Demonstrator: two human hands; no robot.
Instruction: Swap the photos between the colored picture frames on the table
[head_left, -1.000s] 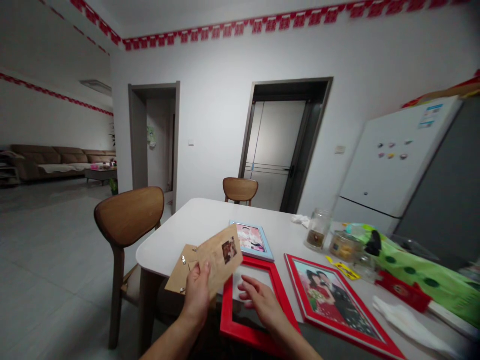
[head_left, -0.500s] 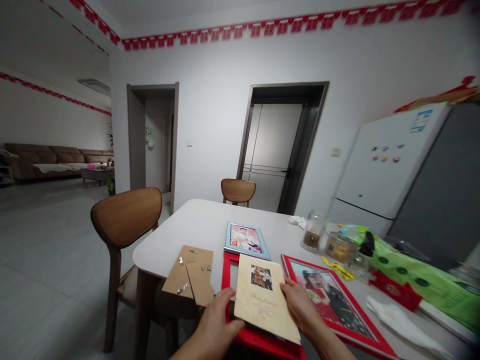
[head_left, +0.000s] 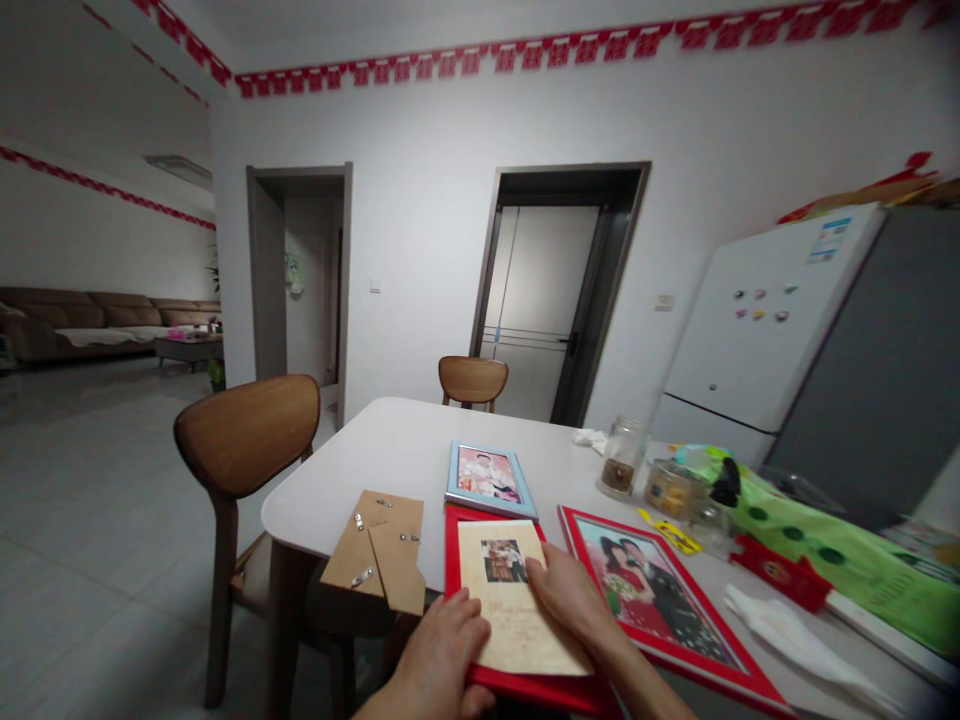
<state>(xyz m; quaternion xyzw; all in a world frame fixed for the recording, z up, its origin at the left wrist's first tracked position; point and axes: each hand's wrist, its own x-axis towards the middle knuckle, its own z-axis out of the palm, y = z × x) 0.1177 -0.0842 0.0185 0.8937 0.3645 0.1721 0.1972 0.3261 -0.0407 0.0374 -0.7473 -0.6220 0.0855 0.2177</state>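
A cream paper insert (head_left: 517, 630) with a small printed photo and script lies in the red photo frame (head_left: 454, 550) at the table's near edge. My left hand (head_left: 442, 650) is closed around the frame's lower left side, its fingertips at the insert's left edge. On the other side, my right hand (head_left: 577, 605) is closed at the insert's right edge, fingertips on its face; it hides the frame's right side. A brown backing board (head_left: 382, 550) with metal clips lies to the left. Beyond the red frame is a light blue framed photo (head_left: 491, 475).
A larger red framed picture (head_left: 667, 600) lies to the right. Past it stand a glass jar (head_left: 621, 460), a container of yellowish food (head_left: 673, 490), a red box (head_left: 780, 572), a green bag (head_left: 847, 550) and white tissue (head_left: 795, 625). A wooden chair (head_left: 251, 435) stands left.
The cream insert has moved down and slightly left, and now lies within the red frame's border. My hands have moved with it, the right one a little left.
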